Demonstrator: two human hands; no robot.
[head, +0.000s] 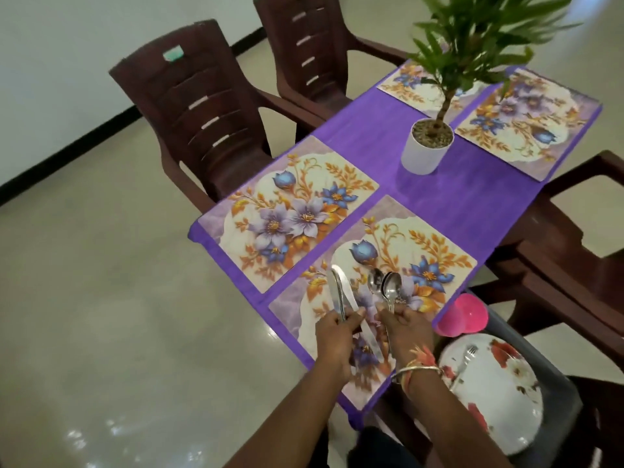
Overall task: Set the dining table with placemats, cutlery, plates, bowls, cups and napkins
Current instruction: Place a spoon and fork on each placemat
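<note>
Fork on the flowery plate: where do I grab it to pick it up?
Pinch the fork by its thin handle, the end nearer the person; its tines point away, toward the pink bowls. It lies flat on the plate, so come down from above and nip the handle's two sides.

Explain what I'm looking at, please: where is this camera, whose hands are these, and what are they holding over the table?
There is no robot here. A person works bare-handed, and the single camera sits on their head, looking forward and down. The left hand grips knives and the right hand grips spoons, both over the nearest placemat. Four flowered placemats lie on the purple tablecloth, with a potted plant between them. To the right, beside the table, a grey tub holds flowered plates with a fork on top, and what look like pink bowls. Brown chairs stand around the table.
</note>
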